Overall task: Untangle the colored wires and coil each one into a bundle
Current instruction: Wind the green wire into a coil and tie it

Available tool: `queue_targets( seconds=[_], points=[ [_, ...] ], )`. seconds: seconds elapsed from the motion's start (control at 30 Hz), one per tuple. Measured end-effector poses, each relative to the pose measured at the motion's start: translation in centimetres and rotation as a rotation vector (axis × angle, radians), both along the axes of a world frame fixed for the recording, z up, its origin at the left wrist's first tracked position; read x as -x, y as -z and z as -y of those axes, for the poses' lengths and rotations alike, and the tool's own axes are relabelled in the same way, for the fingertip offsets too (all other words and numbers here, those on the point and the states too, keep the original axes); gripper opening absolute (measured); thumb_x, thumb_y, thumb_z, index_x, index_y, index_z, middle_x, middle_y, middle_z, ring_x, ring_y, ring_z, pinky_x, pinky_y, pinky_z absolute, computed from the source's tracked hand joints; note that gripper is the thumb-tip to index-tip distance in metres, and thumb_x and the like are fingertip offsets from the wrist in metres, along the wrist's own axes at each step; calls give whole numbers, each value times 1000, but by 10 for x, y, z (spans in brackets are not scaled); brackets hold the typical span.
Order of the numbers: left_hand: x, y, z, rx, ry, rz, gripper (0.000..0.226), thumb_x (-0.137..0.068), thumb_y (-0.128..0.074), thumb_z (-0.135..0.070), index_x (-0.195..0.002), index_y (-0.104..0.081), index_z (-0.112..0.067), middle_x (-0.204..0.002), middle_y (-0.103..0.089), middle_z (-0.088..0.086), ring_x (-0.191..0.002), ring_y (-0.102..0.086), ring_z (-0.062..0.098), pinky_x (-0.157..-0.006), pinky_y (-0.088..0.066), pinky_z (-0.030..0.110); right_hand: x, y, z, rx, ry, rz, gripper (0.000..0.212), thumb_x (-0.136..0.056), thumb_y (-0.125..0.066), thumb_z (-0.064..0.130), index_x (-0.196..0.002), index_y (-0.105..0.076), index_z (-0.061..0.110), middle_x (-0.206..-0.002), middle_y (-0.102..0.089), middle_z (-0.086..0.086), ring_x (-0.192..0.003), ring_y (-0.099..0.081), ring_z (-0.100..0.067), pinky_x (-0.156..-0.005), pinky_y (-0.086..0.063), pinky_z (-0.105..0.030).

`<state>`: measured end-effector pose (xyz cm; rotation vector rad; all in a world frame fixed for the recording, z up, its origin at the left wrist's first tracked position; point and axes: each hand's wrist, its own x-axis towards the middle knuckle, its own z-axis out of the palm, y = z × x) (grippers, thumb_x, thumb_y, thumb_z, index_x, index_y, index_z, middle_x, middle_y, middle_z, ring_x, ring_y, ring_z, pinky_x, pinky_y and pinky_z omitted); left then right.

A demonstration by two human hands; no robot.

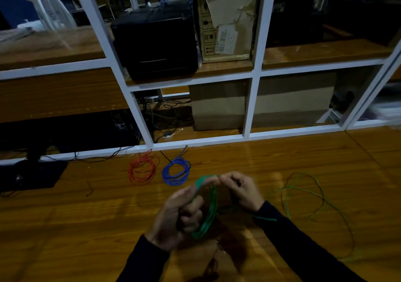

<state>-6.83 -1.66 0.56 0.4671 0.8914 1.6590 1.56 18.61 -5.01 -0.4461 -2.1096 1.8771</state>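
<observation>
A green wire coil stands upright between my hands above the wooden table. My left hand grips the coil's lower left side with curled fingers. My right hand pinches the green wire at the coil's top. The rest of the green wire trails in loose loops on the table to the right. A red wire bundle and a blue wire bundle lie coiled side by side farther back. A dark wire lies below my hands, near the front edge.
A white-framed glass partition runs along the table's back. Behind it are a black printer and cardboard boxes. A black monitor stand sits at the left with thin black cables nearby.
</observation>
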Motion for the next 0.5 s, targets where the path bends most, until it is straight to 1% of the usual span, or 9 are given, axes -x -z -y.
queue_targets(
  seconds=[0.1, 0.17, 0.23, 0.27, 0.33, 0.37, 0.43, 0.47, 0.5],
  points=[
    [19, -4, 8, -83, -182, 58, 43, -109, -32, -25, -148, -45, -13, -58, -35, -8, -43, -24, 2, -35, -23, 15, -7, 31, 22, 1, -166, 91, 22, -101, -49, 14, -90, -68, 14, -83, -65, 4, -76, -61, -1, -70, -46, -18],
    [39, -8, 19, -216, -231, 143, 44, -112, -22, -21, -153, -34, -10, -64, -45, -5, -47, -28, 4, -37, -32, 16, -18, 42, 26, 4, -257, 184, 21, -101, -51, 20, -89, -68, 19, -76, -64, 13, -72, -59, 0, -67, -44, -17],
    [60, -15, 33, -347, -224, 183, 47, -112, -12, -23, -157, -20, -8, -72, -46, -3, -53, -33, 6, -44, -35, 19, -29, 50, 16, -74, -297, 307, 13, -99, -55, 24, -92, -66, 22, -78, -65, 15, -73, -60, 2, -67, -46, -17],
    [70, -17, 41, -395, -211, 197, 49, -112, -7, -25, -158, -12, -8, -75, -42, -1, -56, -34, 8, -48, -34, 21, -33, 53, 7, -142, -293, 373, 9, -98, -57, 26, -96, -65, 24, -84, -67, 14, -78, -62, 0, -69, -49, -18],
    [82, -19, 52, -451, -193, 193, 50, -111, -1, -28, -158, 0, -10, -79, -38, 1, -59, -34, 11, -53, -31, 23, -39, 58, -18, -406, -218, 430, 13, -98, -56, 30, -104, -66, 23, -97, -70, 6, -87, -66, -6, -78, -56, -27],
    [85, -18, 55, -461, -191, 185, 50, -111, 0, -28, -158, 2, -10, -79, -40, 2, -59, -34, 11, -53, -31, 23, -40, 56, -29, -517, -166, 408, 21, -97, -56, 37, -104, -67, 21, -97, -71, 2, -87, -66, -8, -80, -56, -32],
    [87, -14, 60, -473, -185, 172, 50, -112, -2, -29, -158, 1, -10, -79, -43, 4, -59, -34, 11, -54, -31, 23, -38, 47, -50, -653, -87, 336, 49, -91, -47, 62, -100, -68, 18, -92, -70, 2, -81, -64, -7, -75, -55, -35],
    [86, -12, 60, -478, -181, 174, 50, -112, -3, -29, -158, 2, -10, -79, -40, 3, -59, -34, 12, -54, -31, 24, -36, 44, -59, -702, -84, 306, 50, -90, -45, 64, -100, -66, 20, -92, -68, 5, -80, -62, -4, -74, -55, -33],
    [86, -12, 61, -483, -179, 177, 50, -112, -2, -29, -158, 2, -10, -79, -37, 2, -59, -34, 12, -54, -31, 24, -34, 41, -65, -750, -86, 280, 38, -93, -48, 54, -102, -65, 22, -95, -66, 8, -82, -59, 0, -76, -55, -29]
  ],
)
